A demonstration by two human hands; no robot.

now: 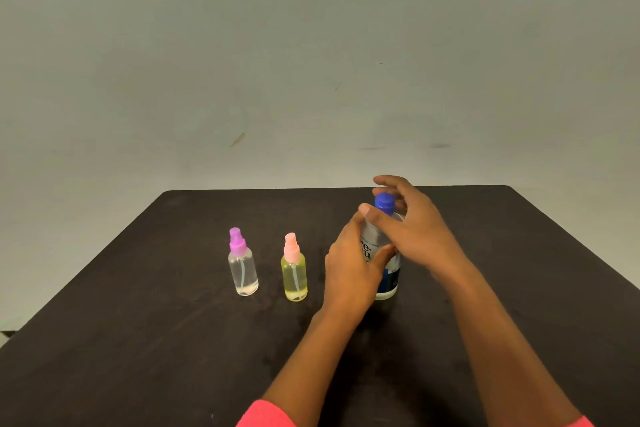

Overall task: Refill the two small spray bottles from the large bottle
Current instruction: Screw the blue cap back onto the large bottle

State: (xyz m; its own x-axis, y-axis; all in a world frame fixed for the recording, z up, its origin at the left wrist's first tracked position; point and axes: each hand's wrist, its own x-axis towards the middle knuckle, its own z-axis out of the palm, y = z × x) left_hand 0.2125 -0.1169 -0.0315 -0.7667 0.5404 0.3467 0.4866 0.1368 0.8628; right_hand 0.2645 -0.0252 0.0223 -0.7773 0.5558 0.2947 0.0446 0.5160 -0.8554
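Your left hand (pixel 351 274) wraps the large bottle (pixel 389 279), standing right of the purple-topped bottle (pixel 243 271) and pink-topped bottle (pixel 294 276), likely steadying it while your right hand (pixel 414 231), fingers spread and holding nothing, hovers around its blue cap (pixel 384 201).

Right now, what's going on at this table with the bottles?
A person is working on the large bottle, which stands on the dark table. The left hand grips its body, while the right hand curves around the blue cap; whether it actually grips the cap is unclear. The cap is on. The purple-topped spray bottle and the pink-topped spray bottle stand upright to its left, untouched, sprayers on. No pouring has begun.
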